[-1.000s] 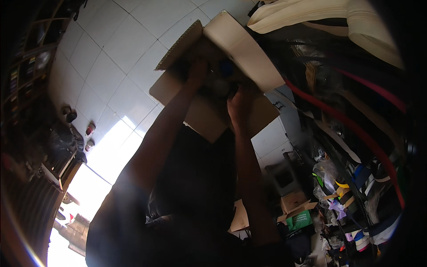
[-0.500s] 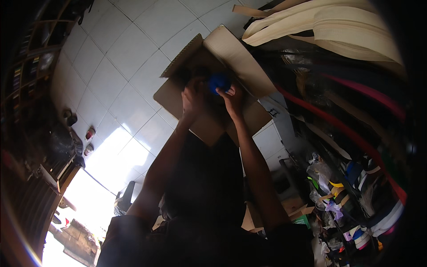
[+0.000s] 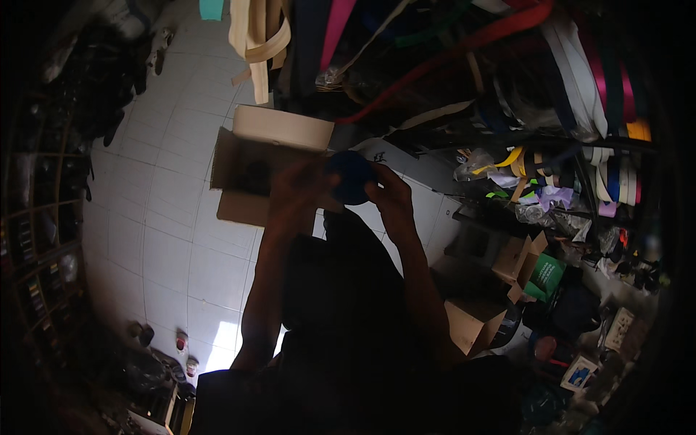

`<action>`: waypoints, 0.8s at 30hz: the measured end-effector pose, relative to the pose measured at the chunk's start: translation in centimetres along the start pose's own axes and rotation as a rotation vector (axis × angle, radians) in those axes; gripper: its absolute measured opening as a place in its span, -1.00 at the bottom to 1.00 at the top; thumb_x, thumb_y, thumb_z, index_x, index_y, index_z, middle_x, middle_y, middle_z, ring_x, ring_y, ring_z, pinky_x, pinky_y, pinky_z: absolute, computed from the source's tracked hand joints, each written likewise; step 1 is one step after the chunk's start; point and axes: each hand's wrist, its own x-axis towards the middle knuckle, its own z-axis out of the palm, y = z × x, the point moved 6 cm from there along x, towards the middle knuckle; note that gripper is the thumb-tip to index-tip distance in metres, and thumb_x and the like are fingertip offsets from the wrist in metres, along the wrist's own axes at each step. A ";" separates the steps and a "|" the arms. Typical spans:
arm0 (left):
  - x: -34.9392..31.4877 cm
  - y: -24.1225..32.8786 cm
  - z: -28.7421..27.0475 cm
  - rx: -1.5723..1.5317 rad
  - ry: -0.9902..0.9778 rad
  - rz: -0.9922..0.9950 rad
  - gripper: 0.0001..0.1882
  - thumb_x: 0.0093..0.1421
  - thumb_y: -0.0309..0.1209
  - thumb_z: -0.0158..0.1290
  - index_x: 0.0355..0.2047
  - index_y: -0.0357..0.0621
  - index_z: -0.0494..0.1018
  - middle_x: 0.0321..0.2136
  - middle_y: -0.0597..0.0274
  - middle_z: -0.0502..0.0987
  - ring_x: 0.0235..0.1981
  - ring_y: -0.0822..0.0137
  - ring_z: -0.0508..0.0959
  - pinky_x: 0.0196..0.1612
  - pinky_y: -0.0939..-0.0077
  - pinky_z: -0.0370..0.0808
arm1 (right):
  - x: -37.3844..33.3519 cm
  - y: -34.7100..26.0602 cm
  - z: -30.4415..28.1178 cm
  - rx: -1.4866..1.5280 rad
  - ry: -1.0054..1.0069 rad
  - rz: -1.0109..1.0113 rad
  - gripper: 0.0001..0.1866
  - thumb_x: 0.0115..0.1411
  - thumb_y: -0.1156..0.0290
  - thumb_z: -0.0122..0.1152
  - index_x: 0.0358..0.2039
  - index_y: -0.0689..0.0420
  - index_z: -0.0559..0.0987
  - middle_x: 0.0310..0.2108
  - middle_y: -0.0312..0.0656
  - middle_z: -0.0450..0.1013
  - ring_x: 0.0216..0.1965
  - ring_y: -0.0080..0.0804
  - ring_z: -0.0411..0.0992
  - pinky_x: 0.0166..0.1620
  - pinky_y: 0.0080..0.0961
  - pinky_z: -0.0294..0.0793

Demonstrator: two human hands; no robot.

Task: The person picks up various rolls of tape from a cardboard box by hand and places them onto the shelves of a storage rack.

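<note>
A white tiled floor [image 3: 167,239] fills the view from nine to eleven o'clock, the only open room. From twelve to four o'clock, hanging webbing straps [image 3: 580,65] and cluttered shelves [image 3: 551,188] crowd in close. An open brown cardboard box [image 3: 246,174] sits just left of centre, flaps spread, probably so things lift out freely. Above its right edge, both hands are raised together. The left hand [image 3: 297,192] and right hand [image 3: 390,199] cup a blue round object [image 3: 351,175] between them, fingers curled around it from either side, seemingly to turn it. Small boxes [image 3: 471,322] lie at four o'clock.
</note>
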 end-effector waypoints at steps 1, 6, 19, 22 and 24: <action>-0.3 0.7 1.9 -0.080 -0.032 -0.020 -0.57 0.07 -0.45 0.28 -0.03 -0.23 0.51 -0.17 0.19 0.58 -0.17 0.37 0.56 -0.08 0.51 0.48 | -1.1 -1.1 -1.7 0.020 0.049 -0.053 -0.51 0.10 0.39 0.34 0.03 0.27 0.49 -0.17 -0.16 0.52 -0.14 -0.47 0.48 -0.02 -0.53 0.43; 0.7 0.4 11.7 -0.073 -0.164 -0.049 -0.54 0.03 -0.52 0.30 -0.04 -0.38 0.47 -0.23 0.14 0.58 -0.23 0.38 0.58 -0.12 0.50 0.51 | -5.0 -3.9 -10.4 0.081 0.145 -0.142 -0.48 0.10 0.41 0.35 0.07 0.28 0.47 -0.17 -0.22 0.49 -0.12 -0.43 0.49 -0.02 -0.51 0.43; 0.3 0.5 45.2 -0.044 -0.394 0.102 -0.51 -0.01 -0.54 0.33 -0.06 -0.38 0.45 -0.17 0.07 0.58 -0.16 0.34 0.56 -0.01 0.45 0.46 | -13.9 -17.6 -35.1 -0.531 0.864 -0.925 -0.20 -0.24 0.37 0.62 0.06 0.18 0.42 0.01 -0.11 0.42 0.03 -0.28 0.39 -0.01 -0.38 0.40; 0.0 1.1 50.5 0.005 -0.443 0.229 -0.52 0.03 -0.53 0.31 -0.04 -0.37 0.43 -0.10 0.06 0.56 -0.10 0.32 0.54 0.02 0.45 0.43 | -13.4 -22.6 -42.0 -0.577 1.018 -1.026 -0.21 -0.22 0.33 0.60 0.06 0.20 0.43 -0.05 -0.09 0.44 -0.06 -0.24 0.43 0.02 -0.35 0.38; 0.6 -0.4 51.7 0.065 -0.451 0.198 -0.55 0.06 -0.51 0.28 -0.04 -0.35 0.44 -0.11 0.07 0.56 -0.12 0.32 0.55 0.01 0.46 0.44 | -12.0 -27.1 -46.6 -0.639 1.083 -1.069 -0.21 -0.20 0.26 0.59 0.06 0.21 0.44 -0.08 -0.06 0.45 -0.10 -0.16 0.44 0.04 -0.32 0.36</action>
